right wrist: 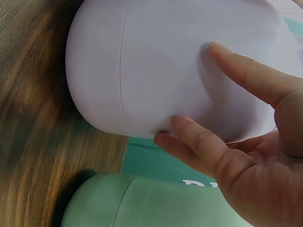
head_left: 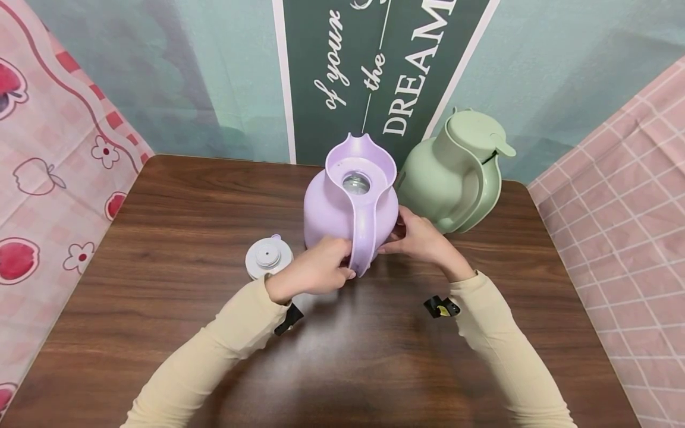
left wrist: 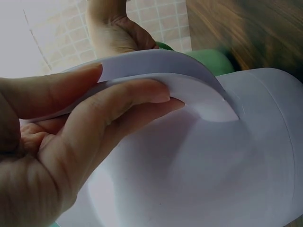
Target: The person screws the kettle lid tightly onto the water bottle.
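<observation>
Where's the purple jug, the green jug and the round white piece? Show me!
Purple jug (head_left: pixel 332 208): head view, on its rounded body, left of the handle.
Green jug (head_left: pixel 434 178): head view, on its body.
Round white piece (head_left: pixel 267 254): head view, on its raised middle.

The person wears long, plain cream sleeves: the left sleeve (head_left: pixel 209 345) and the right sleeve (head_left: pixel 500 339) fit closely, wrinkle finely along the forearms and end in simple cuffs at the wrists. A small black gadget (head_left: pixel 288 320) shows beside the left wrist, and a black clip (head_left: pixel 441 307) with a yellow patch and tiny pale dots shows beside the right.
</observation>
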{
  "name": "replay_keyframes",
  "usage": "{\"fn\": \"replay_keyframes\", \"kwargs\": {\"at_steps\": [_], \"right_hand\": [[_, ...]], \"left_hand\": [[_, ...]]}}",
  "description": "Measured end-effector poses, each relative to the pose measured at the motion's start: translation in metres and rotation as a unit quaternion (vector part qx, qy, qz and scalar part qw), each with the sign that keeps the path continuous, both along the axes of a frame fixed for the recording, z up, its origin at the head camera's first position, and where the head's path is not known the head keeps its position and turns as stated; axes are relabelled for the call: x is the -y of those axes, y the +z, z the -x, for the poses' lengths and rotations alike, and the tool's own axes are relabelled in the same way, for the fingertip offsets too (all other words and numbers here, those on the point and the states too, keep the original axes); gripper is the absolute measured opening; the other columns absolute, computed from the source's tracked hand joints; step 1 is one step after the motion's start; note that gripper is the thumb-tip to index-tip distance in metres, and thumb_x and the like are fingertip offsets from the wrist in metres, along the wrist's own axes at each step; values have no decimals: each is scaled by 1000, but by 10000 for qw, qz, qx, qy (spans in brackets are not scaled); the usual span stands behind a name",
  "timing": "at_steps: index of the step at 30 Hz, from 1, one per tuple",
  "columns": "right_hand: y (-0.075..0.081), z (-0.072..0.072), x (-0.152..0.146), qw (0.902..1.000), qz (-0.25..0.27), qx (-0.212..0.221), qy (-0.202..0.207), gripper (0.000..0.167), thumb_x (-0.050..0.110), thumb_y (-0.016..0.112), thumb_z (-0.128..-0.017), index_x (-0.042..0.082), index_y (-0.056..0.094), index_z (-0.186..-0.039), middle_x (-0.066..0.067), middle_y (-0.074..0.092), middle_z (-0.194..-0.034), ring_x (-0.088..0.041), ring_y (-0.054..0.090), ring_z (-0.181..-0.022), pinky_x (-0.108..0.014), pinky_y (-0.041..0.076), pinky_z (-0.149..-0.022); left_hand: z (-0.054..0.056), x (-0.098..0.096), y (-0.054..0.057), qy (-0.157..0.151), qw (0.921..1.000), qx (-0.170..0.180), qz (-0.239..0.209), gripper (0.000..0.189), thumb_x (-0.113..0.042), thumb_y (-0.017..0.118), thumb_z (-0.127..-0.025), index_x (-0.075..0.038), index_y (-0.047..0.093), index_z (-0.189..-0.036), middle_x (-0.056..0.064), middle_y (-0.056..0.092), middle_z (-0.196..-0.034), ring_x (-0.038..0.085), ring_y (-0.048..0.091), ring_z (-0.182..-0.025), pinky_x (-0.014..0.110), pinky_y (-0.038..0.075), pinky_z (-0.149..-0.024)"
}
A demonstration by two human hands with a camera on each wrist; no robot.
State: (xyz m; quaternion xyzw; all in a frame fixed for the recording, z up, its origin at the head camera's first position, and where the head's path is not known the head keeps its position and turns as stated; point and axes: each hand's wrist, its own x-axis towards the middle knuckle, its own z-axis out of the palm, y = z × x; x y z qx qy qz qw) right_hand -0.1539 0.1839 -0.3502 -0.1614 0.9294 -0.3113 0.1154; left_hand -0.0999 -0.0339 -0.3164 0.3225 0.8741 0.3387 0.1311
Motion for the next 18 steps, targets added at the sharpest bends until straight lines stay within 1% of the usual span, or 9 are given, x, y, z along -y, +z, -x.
{"fn": "replay_keyframes", "kwargs": {"at_steps": [8, 12, 18], "right_hand": [[-1, 1, -6, 9999, -13, 101, 125, 61, 22, 83, -64, 2, 49, -112, -7, 55, -84, -22, 53, -85, -37, 41, -80], [-1, 1, -9, 9997, 42, 168, 173, 62, 22, 83, -64, 3, 50, -114, -7, 57, -88, -21, 55, -89, -37, 42, -82], [0, 1, -13, 9996, 63, 171, 213, 64, 23, 83, -65, 1, 50, -115, -9, 60, -95, -24, 57, -96, -40, 43, -86]], "left_hand": [[-1, -3, -3, -99, 9999, -56, -57, 9, 2, 64, -74, -5, 58, -73, -1, 52, -63, 13, 48, -62, 24, 40, -58], [-2, -5, -2, -136, 9999, 19, -57, 10, 2, 64, -75, -5, 57, -72, -1, 51, -63, 12, 47, -60, 23, 40, -57], [-4, -7, -1, -137, 9999, 104, -24, 10, 1, 63, -76, -5, 56, -72, 0, 52, -64, 13, 48, -61, 24, 41, -58]]}}
